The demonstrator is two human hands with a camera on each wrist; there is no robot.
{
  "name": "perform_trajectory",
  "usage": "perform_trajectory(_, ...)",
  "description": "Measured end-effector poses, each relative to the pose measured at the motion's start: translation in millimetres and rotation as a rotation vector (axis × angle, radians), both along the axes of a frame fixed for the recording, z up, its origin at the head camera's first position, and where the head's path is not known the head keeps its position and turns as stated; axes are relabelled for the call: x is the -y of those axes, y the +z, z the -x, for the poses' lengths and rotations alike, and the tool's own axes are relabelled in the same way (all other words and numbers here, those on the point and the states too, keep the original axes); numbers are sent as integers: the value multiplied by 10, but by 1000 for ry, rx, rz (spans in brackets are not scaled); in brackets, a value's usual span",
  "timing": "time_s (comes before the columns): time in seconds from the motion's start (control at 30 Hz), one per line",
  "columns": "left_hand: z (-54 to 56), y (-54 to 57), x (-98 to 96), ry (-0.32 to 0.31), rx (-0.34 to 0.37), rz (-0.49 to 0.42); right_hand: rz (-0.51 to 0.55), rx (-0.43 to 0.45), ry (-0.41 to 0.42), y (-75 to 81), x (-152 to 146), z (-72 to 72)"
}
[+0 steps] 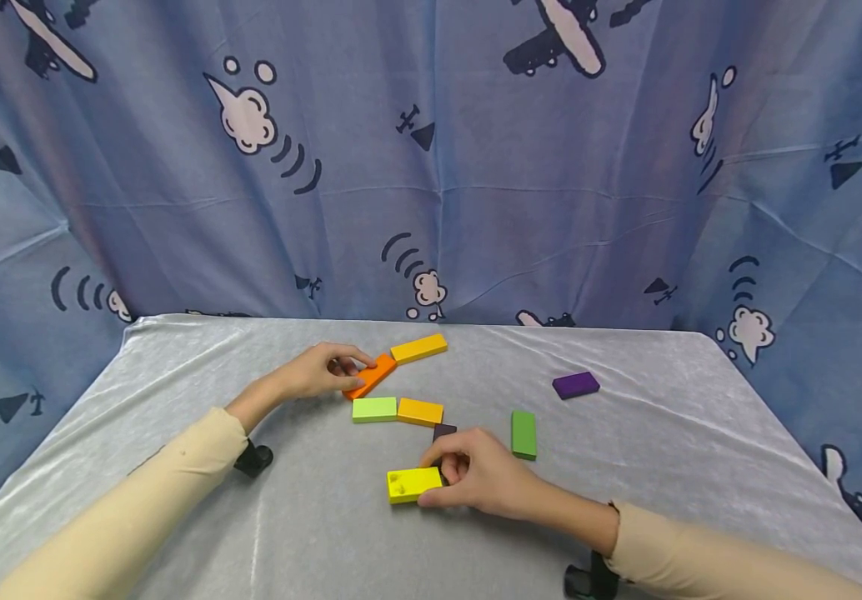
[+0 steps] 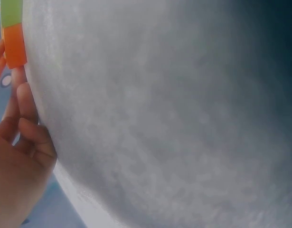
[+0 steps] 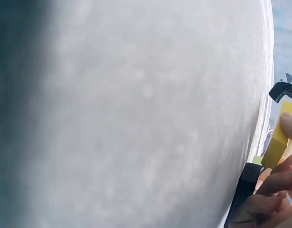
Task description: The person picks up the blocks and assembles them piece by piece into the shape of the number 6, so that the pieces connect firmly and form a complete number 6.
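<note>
My left hand (image 1: 318,371) pinches an orange block (image 1: 375,375) lying on the cloth, fingers at its far side and thumb at its near end. Touching or nearly touching that block's far end is an amber block (image 1: 419,348). Just in front lie a lime green block (image 1: 374,409) and a second amber block (image 1: 420,412), end to end. A dark block (image 1: 443,431) follows, mostly hidden behind my right hand (image 1: 487,477). Between thumb and fingers, that hand grips the right end of a bright yellow block (image 1: 410,485). In the right wrist view, the yellow block (image 3: 277,137) appears close to the dark block (image 3: 244,190).
To the right of the row lies a green block (image 1: 523,435), with a purple block (image 1: 576,385) farther back. A pale grey cloth (image 1: 311,533) covers the table. Behind its far edge hangs a blue printed curtain (image 1: 371,167).
</note>
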State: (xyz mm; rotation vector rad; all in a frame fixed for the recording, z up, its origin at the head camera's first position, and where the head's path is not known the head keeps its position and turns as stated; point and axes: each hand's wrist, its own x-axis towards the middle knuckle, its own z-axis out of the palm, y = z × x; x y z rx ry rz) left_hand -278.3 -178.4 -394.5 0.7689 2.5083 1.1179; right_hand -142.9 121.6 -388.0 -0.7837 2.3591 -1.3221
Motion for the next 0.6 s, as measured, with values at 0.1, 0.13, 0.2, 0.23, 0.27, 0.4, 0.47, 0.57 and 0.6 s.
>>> perform_trajectory(0.1, 3, -2, 0, 0, 0, -2, 5, 6, -4, -9, 13, -5)
perform_trajectory(0.13, 4, -2, 1, 0, 0, -2, 5, 6, -6, -12, 18, -7)
perform_trajectory(0.2, 4, 0, 1, -2, 1, -3, 7, 11, -10, -17, 27, -10)
perform_trajectory(0.23, 4, 0, 1, -3, 1, -3, 9, 13, -11, -20, 32, -11)
perform_trajectory(0.27, 3, 1, 1, -5, 0, -3, 9, 16, -13, -24, 36, -12)
perform_trajectory(0.4, 2, 4, 3, -7, -2, 2, 11, 28, -23, -40, 51, -15)
perform_trajectory(0.47, 3, 4, 4, -8, -1, 2, 10, 26, -30, -47, 57, -16)
perform_trajectory(0.57, 1, 8, 4, -7, 2, 1, 7, 17, -41, -53, 66, -20)
perform_trajectory(0.6, 3, 7, 3, -7, 1, 1, 7, 14, -45, -54, 70, -23)
